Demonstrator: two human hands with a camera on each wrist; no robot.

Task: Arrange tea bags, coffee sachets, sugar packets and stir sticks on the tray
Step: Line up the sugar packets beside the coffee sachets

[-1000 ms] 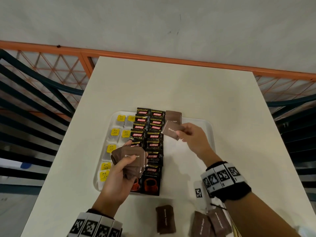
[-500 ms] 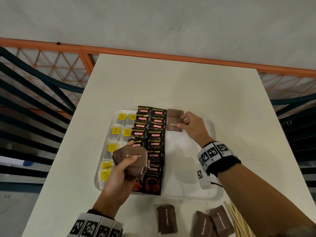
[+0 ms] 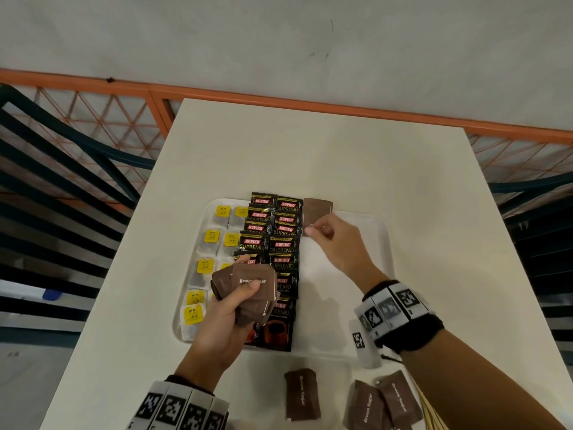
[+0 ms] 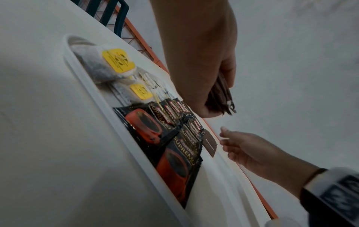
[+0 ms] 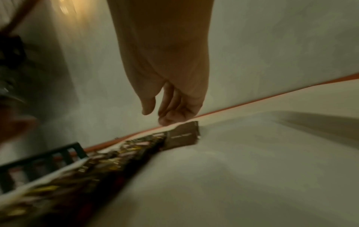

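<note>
As my right hand [image 3: 336, 240] hovered slack over the laid brown sugar packet [image 3: 313, 218]:
My left hand [image 3: 228, 318] gripped the spare stack [image 3: 248, 290]; brushing could skew the row.

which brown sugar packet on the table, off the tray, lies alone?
The left loose packet, below the tray's near edge, lies alone. The other two overlap, beside the stir sticks.

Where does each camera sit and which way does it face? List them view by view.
Head: above, looking down at the tray; left hand and right hand show.
Left wrist: along the left hand gripping a sugar packet stack, toward the right hand.
Right wrist: along the right hand, low over the tray.
Shared: all show the placed sugar packet.
</note>
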